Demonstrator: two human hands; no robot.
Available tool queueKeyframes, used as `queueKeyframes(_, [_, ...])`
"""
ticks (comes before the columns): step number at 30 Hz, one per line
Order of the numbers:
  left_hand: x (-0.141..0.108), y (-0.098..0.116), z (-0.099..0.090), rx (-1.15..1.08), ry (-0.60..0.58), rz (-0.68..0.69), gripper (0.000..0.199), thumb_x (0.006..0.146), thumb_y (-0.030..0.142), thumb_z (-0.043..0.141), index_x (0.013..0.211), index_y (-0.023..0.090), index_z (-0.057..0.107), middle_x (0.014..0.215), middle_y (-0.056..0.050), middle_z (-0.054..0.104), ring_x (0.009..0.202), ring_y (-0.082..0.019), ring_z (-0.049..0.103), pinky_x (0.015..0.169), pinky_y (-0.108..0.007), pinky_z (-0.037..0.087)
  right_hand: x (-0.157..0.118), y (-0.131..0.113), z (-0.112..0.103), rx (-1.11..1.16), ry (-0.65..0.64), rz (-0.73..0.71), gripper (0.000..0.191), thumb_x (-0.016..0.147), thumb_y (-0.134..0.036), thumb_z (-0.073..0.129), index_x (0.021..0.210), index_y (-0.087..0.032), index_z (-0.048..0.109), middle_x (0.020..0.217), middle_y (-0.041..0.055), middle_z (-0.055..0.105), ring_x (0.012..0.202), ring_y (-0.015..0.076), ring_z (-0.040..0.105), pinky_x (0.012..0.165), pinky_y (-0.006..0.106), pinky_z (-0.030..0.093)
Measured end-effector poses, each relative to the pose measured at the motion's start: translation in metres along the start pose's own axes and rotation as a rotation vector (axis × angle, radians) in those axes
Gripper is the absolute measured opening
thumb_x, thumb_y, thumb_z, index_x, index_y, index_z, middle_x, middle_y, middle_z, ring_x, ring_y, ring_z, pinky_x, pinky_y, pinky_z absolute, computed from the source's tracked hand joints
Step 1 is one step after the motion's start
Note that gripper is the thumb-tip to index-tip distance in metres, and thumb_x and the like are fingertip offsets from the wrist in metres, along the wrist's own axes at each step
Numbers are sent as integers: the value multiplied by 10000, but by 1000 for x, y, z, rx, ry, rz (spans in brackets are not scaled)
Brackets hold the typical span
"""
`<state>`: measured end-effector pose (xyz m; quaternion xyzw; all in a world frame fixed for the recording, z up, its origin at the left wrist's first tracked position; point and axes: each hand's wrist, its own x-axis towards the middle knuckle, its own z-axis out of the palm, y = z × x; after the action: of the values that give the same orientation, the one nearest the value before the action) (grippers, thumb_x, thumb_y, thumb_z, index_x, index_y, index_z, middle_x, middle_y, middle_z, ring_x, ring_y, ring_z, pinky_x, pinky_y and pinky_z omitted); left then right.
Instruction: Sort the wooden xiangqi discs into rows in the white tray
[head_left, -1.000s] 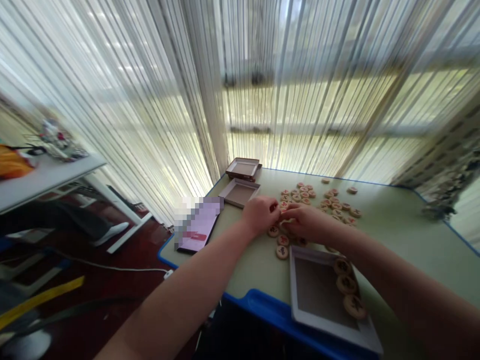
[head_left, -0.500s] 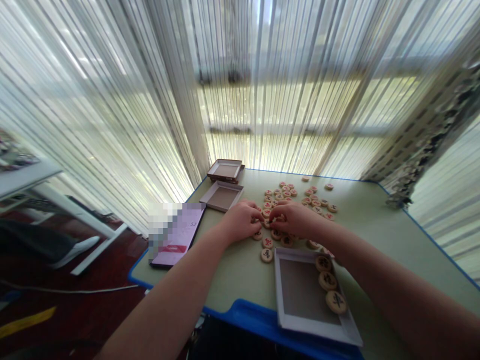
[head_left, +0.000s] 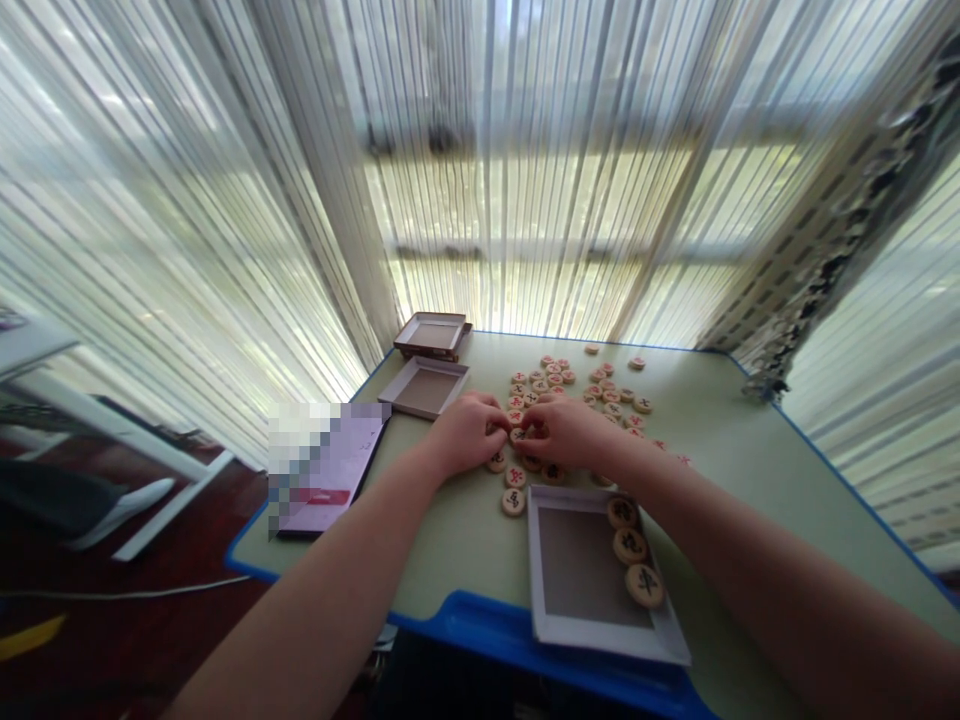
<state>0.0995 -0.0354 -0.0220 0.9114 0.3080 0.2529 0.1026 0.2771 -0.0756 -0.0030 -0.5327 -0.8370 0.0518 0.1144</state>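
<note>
Round wooden xiangqi pieces (head_left: 553, 379) with red or black characters lie scattered over the table's middle. My left hand (head_left: 469, 435) is at the left of this group, fingers curled in; what they hold, if anything, is hidden. Facing it, my right hand (head_left: 566, 430) has thumb and fingertips closed at a black-marked xiangqi piece (head_left: 517, 437) between the two hands. Below them are a red piece (head_left: 515, 476) and a black piece (head_left: 513, 502). Nearer me, a shallow white box tray (head_left: 534, 570) holds three black-marked pieces along its right side.
Another shallow tray (head_left: 390, 385) stands at the back left, before a brown box (head_left: 401, 350). A tablet-like screen (head_left: 334, 470), partly pixelated, lies at the left edge. The pale green table (head_left: 750, 480) has a blue rim. Behind hang striped string curtains (head_left: 510, 200).
The whole view has shifted slightly, so the table sits further left. Both hands stay over the same pieces, with small finger movements. The three pieces in the tray are unchanged.
</note>
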Motion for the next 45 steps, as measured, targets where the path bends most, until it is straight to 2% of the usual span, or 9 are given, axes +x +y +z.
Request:
queueKeyframes(11, [1,0,3,-52,-6,-5,195,651,148,539,762,177,697,734,-29,607,743,-143,544,709,-251,440,0,2,2,38,60,-30,258,727,-398,528,838,-217,674,782,41,621,760,167,543,687,246,398])
queueKeyframes(20, [-1,3,-3,-122,-38,14,262,703,296,587,918,175,676,810,-43,592,714,-127,550,682,-240,448,-1,5,-2,65,71,-38,262,727,-372,553,884,-196,665,810,53,612,794,172,540,704,258,399])
queueKeyframes(30, [1,1,-2,-115,-11,-7,234,719,328,579,853,166,683,804,-46,589,726,-128,546,675,-237,432,-2,7,-4,58,109,-11,320,718,-433,560,895,-186,663,822,59,621,797,176,554,720,262,409])
queueKeyframes(39, [1,0,-2,-103,2,-1,228,720,325,588,860,174,684,806,-46,592,736,-131,549,676,-234,436,-3,10,0,65,151,-26,306,721,-430,559,891,-198,661,837,54,615,786,165,552,720,257,409])
queueKeyframes(45, [1,2,-4,-112,20,-6,247,713,347,592,863,176,687,794,-45,596,708,-126,549,664,-235,435,-4,7,-3,58,143,-23,266,715,-369,568,901,-201,658,830,43,608,773,159,541,714,258,405])
